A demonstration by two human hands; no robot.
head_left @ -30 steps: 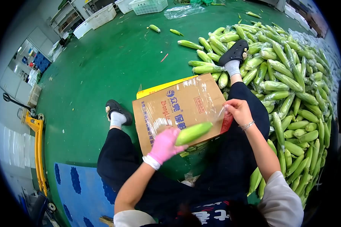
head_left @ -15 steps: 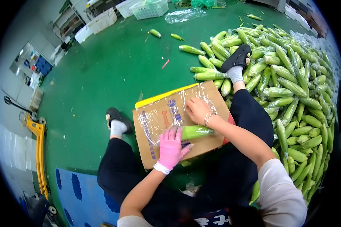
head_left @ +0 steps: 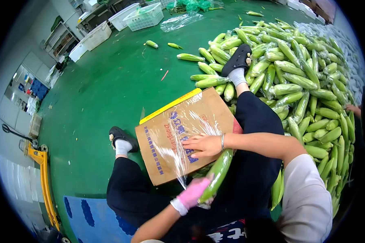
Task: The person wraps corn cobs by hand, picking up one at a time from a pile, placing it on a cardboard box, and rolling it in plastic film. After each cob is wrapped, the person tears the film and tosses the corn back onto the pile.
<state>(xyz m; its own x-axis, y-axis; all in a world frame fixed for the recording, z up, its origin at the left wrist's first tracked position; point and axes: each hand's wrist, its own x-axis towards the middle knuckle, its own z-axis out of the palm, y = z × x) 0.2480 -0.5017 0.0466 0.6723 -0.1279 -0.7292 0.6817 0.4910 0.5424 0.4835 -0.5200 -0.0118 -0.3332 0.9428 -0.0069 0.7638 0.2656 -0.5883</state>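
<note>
My left hand (head_left: 192, 193), in a pink glove with a white cuff, is closed around the lower end of a green ear of corn (head_left: 218, 172) in its husk. The ear looks shiny with plastic film and tilts up and right, off the near edge of a cardboard box (head_left: 152, 152). Clear plastic film (head_left: 176, 156) lies over the printed box top and pulls into a point by the pink glove. Bare, with a bracelet at the wrist, my right hand (head_left: 205, 145) lies with fingers stretched out on the film, just above the ear.
A large heap of corn (head_left: 300, 81), many ears film-wrapped, spreads on the right, with my shoe (head_left: 237, 60) against it. A yellow strip (head_left: 170, 106) edges the box's far side. White crates (head_left: 144, 17) stand at the back; a yellow pallet jack (head_left: 44, 174) is at left.
My left hand has drawn the ear off the box top toward my body, turning it more upright in view. My right hand has slid nearer and now presses flat on the film. The view has shifted slightly.
</note>
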